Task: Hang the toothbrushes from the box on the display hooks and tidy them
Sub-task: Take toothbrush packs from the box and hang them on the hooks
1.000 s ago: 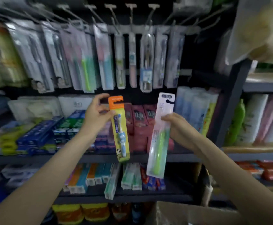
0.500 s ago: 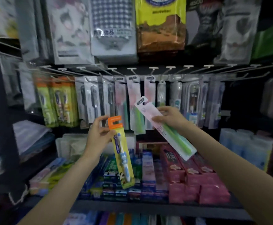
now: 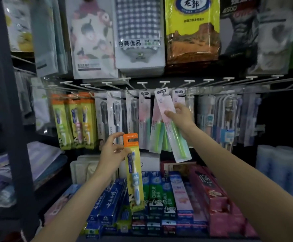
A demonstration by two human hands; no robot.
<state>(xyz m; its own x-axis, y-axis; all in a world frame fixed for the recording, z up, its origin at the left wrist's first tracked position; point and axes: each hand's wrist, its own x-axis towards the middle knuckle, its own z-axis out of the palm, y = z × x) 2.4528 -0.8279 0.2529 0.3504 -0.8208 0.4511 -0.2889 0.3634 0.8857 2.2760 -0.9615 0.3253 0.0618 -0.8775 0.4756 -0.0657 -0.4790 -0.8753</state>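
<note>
My right hand (image 3: 179, 117) grips a pink-and-white pack with a green toothbrush (image 3: 173, 130), tilted, its top end up at a display hook (image 3: 164, 83) among like packs. My left hand (image 3: 112, 152) holds a yellow pack with an orange top and a blue child's toothbrush (image 3: 133, 170), upright, below the hook row. Matching yellow packs (image 3: 74, 119) hang at the row's left. The box is out of view.
Several white hooks to the right (image 3: 229, 81) stick out bare at their tips. Towel and cloth packs (image 3: 138, 34) hang above the row. Toothpaste boxes (image 3: 159, 196) fill the shelf below. A dark shelf post (image 3: 7, 102) stands at the left.
The view rose from the lower shelves to the hook row. My right hand lifted the green toothbrush pack up to a hook. My left hand kept the yellow pack and rose slightly.
</note>
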